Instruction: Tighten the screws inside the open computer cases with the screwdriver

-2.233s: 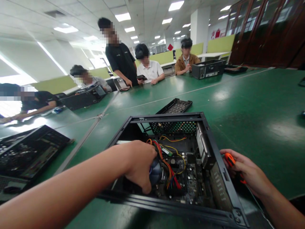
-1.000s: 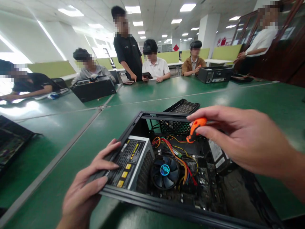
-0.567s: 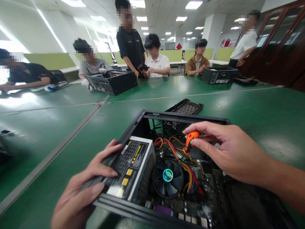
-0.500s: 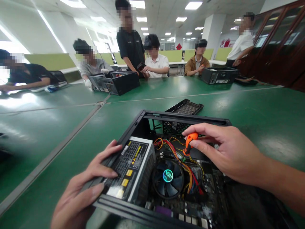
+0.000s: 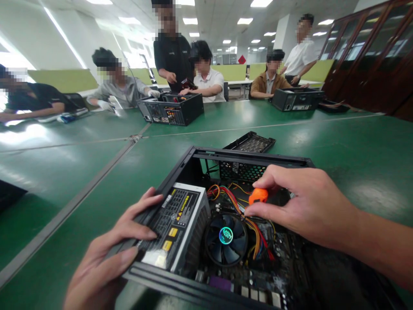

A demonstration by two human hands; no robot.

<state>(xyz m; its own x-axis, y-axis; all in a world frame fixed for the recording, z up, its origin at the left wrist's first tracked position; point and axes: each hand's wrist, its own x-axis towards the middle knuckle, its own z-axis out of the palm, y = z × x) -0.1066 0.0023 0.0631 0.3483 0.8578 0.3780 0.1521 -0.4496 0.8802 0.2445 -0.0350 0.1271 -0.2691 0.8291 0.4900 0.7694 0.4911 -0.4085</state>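
An open black computer case lies on its side in front of me. My left hand grips its left edge, fingers over the rim and onto the labelled power supply. In my right hand is a screwdriver with an orange handle, held between thumb and fingers above the inside of the case. The screwdriver's shaft and tip are hidden. Below and left of that hand sits a round CPU fan with a lit hub. Coloured cables run beside the fan over the dark motherboard.
A black panel lies on the green table behind the case. Across the table, several people are near two more computer cases, one left and one right. A dark object is at the left edge.
The screwdriver handle has turned in my right hand, so its orange end faces me more. My left hand stays on the case. Across the table, the left case has shifted right and turned.
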